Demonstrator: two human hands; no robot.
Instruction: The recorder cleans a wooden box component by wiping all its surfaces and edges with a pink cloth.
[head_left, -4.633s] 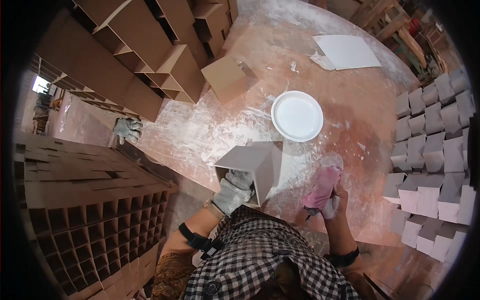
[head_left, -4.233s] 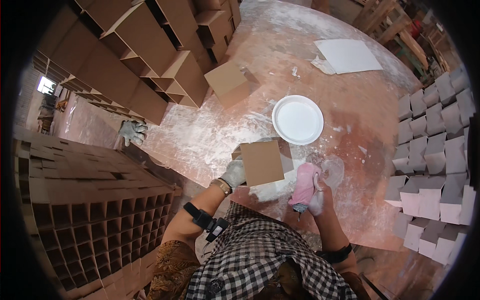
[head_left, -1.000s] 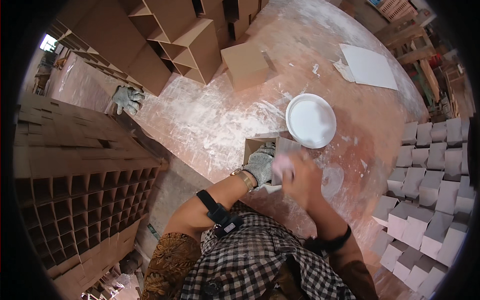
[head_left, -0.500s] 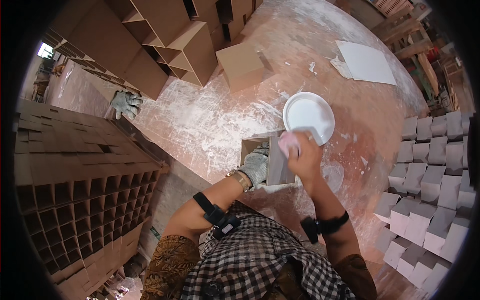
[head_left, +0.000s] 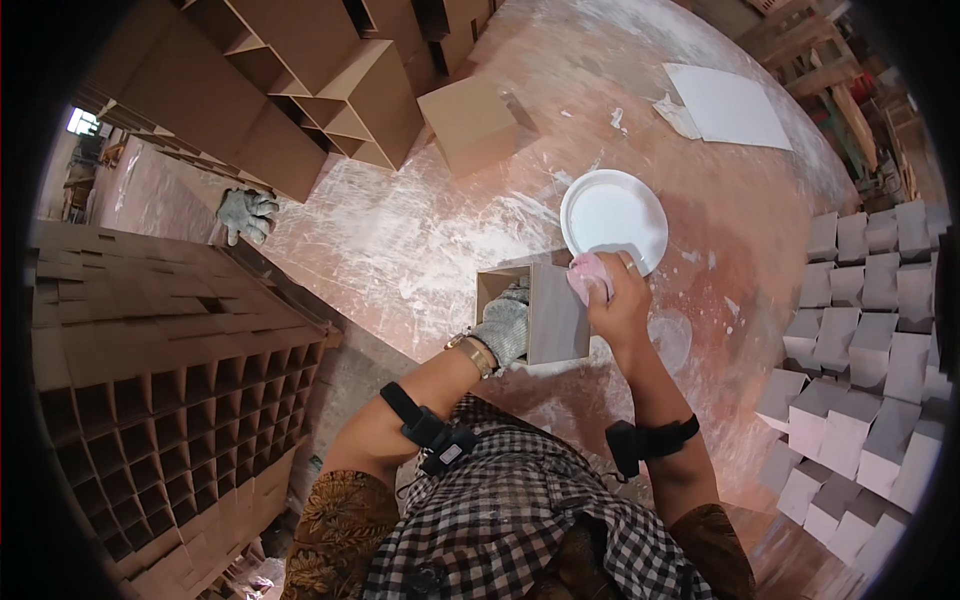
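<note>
My left hand (head_left: 503, 325), in a grey knitted glove, reaches into the open end of a small box (head_left: 558, 318) and holds it. Its fingers are partly hidden by the box walls. The box is brown inside, with a greyish coat on the face turned up. A pink sponge (head_left: 590, 277) is gripped in my bare right hand (head_left: 621, 298), at the box's far right corner and beside the near rim of a round white dish (head_left: 571, 203). Whether the sponge touches the box is hard to tell. The dish holds something white.
Large brown boxes (head_left: 375, 95) stand at the far left, beside a single box (head_left: 470, 125). A spare glove (head_left: 247, 214) lies left. Stacked open-ended brown boxes (head_left: 150, 410) fill the left side; rows of pale coated boxes (head_left: 870, 340) the right. A white sheet (head_left: 735, 108) lies far right.
My right hand and the sponge have shifted slightly right and away from the box's upper face, which shows more now. My left hand stays inside the box.
</note>
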